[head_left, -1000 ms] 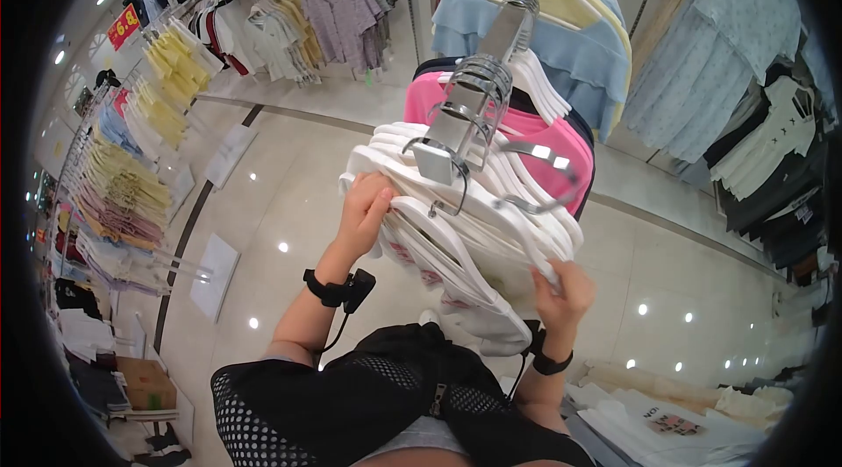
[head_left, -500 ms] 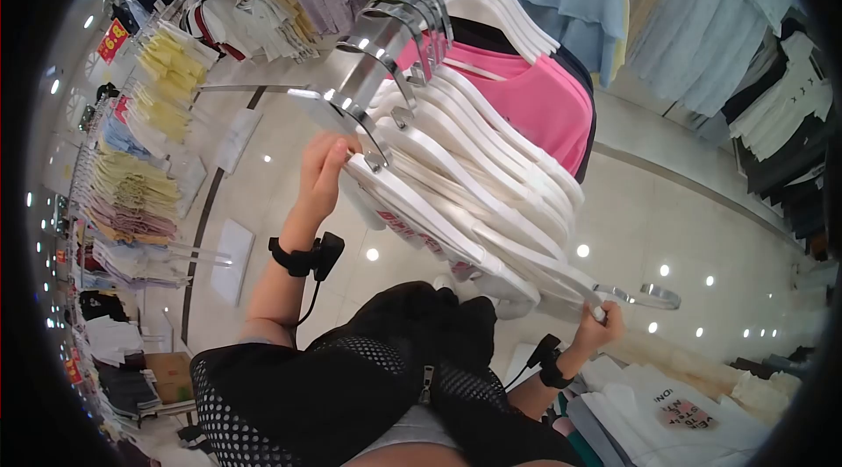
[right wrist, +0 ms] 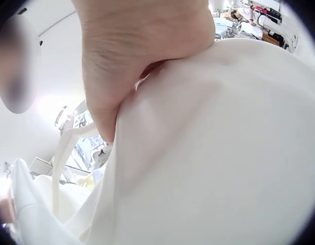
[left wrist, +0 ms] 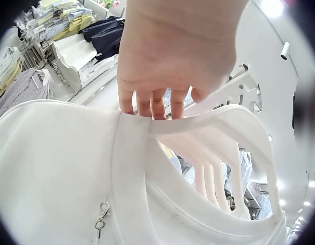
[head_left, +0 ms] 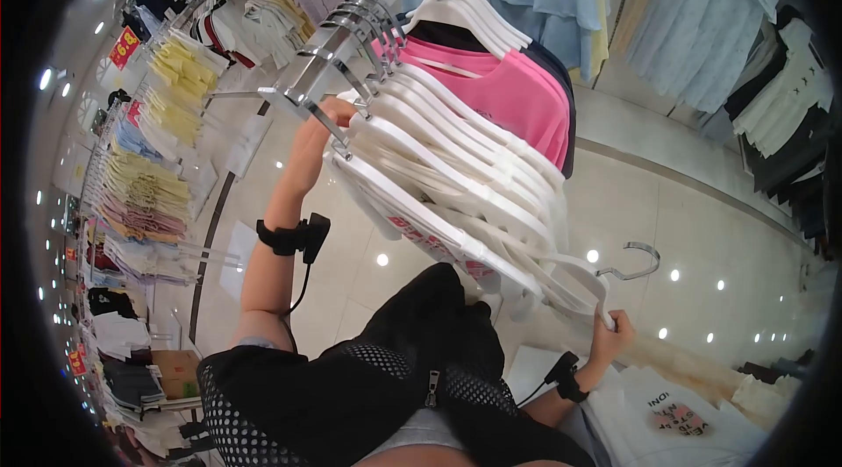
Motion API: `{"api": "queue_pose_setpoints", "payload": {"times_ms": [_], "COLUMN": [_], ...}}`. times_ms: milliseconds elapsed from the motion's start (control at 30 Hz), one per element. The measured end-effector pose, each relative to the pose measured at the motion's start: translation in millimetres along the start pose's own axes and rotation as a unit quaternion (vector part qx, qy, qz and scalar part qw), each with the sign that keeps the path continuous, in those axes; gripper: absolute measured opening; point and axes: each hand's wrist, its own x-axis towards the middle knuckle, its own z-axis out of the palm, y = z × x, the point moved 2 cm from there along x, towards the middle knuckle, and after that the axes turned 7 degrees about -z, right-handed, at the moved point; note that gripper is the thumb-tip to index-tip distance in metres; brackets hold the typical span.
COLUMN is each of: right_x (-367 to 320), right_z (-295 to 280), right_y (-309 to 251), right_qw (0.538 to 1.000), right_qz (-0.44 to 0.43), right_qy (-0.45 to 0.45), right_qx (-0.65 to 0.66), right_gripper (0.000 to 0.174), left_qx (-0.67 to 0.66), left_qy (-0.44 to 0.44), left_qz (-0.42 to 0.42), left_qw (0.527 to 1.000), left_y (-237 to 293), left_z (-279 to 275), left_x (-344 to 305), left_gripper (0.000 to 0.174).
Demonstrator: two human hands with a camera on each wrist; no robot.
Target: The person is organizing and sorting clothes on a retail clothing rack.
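My right hand point(head_left: 611, 337) pinches one shoulder of a white top on a white hanger point(head_left: 586, 278), right of the rail. The hanger's metal hook point(head_left: 638, 262) sticks out free in the air. In the right wrist view the white fabric point(right wrist: 213, 148) fills the space below that hand. My left hand point(head_left: 323, 138) is just under the rail's front end, by the row of white tops on hangers point(head_left: 438, 160). Its fingers reach straight down behind a white shoulder edge in the left wrist view. Frontmost hangs a white top with red print point(head_left: 421, 235).
The chrome rail point(head_left: 316, 59) ends close to my left hand. Behind the white tops hang a pink top point(head_left: 500, 94) and light blue tops point(head_left: 544, 2). A folded white printed shirt point(head_left: 675, 414) lies at lower right. Clothes racks point(head_left: 145, 178) line the left.
My right hand has moved right and down with the white top, its hook now well away from the rail. My left hand has shifted left and up, behind the frontmost hanger.
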Motion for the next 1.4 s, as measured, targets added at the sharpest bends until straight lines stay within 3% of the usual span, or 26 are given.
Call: {"api": "queue_pose_setpoints", "payload": {"times_ms": [100, 267, 400, 467, 600, 667, 767, 900, 1000, 1100, 1167, 1267, 1400], "right_x": [-4, -8, -11, -15, -18, -23, -37, -42, -43, -43, -45, -41, -35], "right_z": [-2, -7, -11, -12, -15, -17, -18, -28, -34, -38, -38, -40, -43], "right_y": [11, 15, 26, 41, 43, 46, 53, 50, 50, 51, 54, 50, 43], "right_qw": [0.998, 0.988, 0.977, 0.966, 0.945, 0.942, 0.936, 0.935, 0.93, 0.93, 0.935, 0.934, 0.935], "right_qz": [0.048, 0.041, 0.039, 0.086, 0.16, 0.172, 0.192, 0.193, 0.216, 0.212, 0.203, 0.221, 0.219], "right_qy": [-0.038, -0.106, -0.122, -0.126, -0.146, -0.141, -0.136, -0.13, -0.105, -0.092, -0.065, -0.076, -0.066], "right_qx": [-0.01, -0.101, -0.172, -0.209, -0.245, -0.253, -0.262, -0.267, -0.279, -0.287, -0.284, -0.269, -0.272], "right_gripper": [0.022, 0.02, 0.019, 0.02, 0.028, 0.031, 0.032, 0.031, 0.028, 0.028, 0.029, 0.03, 0.03], "left_qx": [0.087, -0.05, -0.031, -0.069, -0.036, -0.065, -0.059, -0.099, -0.084, -0.104, -0.107, -0.126, -0.06], "left_qy": [-0.014, -0.104, -0.137, -0.204, -0.222, -0.205, -0.207, -0.172, -0.177, -0.203, -0.279, -0.296, -0.233], "left_qz": [-0.01, -0.096, -0.107, -0.076, -0.09, -0.033, -0.034, -0.061, -0.025, -0.035, -0.026, -0.017, 0.036], "left_qw": [0.996, 0.989, 0.984, 0.973, 0.97, 0.976, 0.976, 0.978, 0.98, 0.973, 0.954, 0.947, 0.97], "left_y": [5, -28, -31, -29, -46, -50, -14, -11, -9, -12, -5, -1, 18], "left_z": [1, -4, -8, -6, -17, -19, -4, -5, -8, -17, -17, -17, 0], "left_x": [-4, -7, -1, 3, 5, 6, 14, 11, 12, 13, 12, 12, 12], "left_gripper": [0.043, 0.053, 0.061, 0.063, 0.074, 0.062, 0.058, 0.058, 0.051, 0.048, 0.049, 0.045, 0.035]}}
